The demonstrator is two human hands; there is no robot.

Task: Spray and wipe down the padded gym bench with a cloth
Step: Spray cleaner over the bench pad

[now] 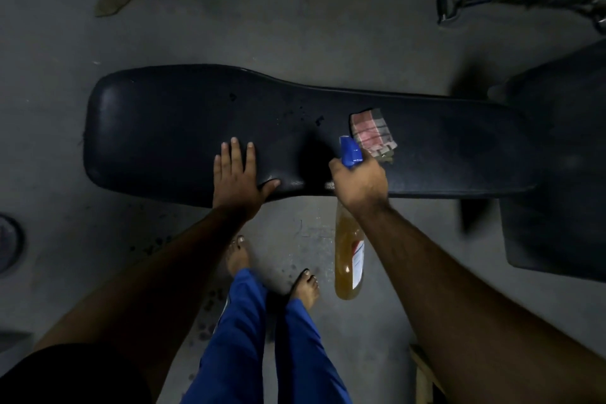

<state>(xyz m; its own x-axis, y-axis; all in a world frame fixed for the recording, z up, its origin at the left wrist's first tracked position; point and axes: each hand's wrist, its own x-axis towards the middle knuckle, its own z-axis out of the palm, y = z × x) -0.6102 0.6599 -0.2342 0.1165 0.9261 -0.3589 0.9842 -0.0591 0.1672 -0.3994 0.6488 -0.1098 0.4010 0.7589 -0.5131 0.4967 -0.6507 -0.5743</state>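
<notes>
The right hand [359,179] is clamped on the spray bottle [349,252], nozzle aimed over the padded surface [164,115], whose long axis runs left-right. The folded cloth [372,133] lies just beyond that hand. The left hand [237,175] rests flat, fingers apart, farther off.

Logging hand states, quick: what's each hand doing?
Left hand: open, flat on the bench.
Right hand: closed, holding the spray bottle.

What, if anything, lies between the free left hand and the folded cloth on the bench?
The right hand, gripping the spray bottle, sits between the left hand and the cloth along the bench. The blue nozzle is right beside the cloth's near edge. Nothing else blocks it.
</notes>
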